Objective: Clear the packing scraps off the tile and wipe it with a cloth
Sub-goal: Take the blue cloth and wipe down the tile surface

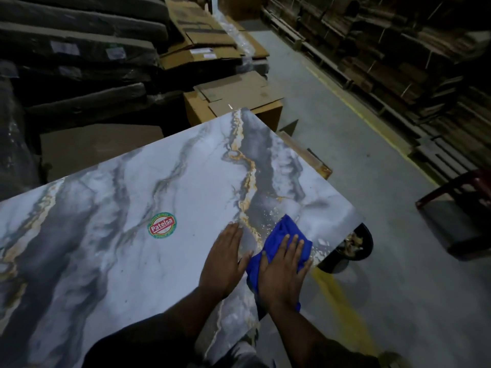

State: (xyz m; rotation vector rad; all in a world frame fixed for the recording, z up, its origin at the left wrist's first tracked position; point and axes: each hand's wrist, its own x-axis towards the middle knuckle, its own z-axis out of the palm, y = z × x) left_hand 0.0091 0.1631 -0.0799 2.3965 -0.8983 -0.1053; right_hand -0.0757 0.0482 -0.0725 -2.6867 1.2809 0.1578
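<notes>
A large glossy tile (164,208) with grey, blue and gold marble veins fills the lower left of the head view; a round red-and-green sticker (162,225) sits near its middle. A blue cloth (279,236) lies on the tile close to its right edge. My right hand (285,269) presses flat on the cloth, fingers straight. Beside it, my left hand (225,260) rests flat on the bare tile, touching the cloth's left side. No scraps show on the tile's surface.
A black bin (353,245) holding crumpled scraps stands on the concrete floor just past the tile's right edge. Flattened cardboard boxes (233,96) and dark wrapped stacks (79,62) lie behind the tile. A red stool (457,197) stands at the right, and shelving runs along the far wall.
</notes>
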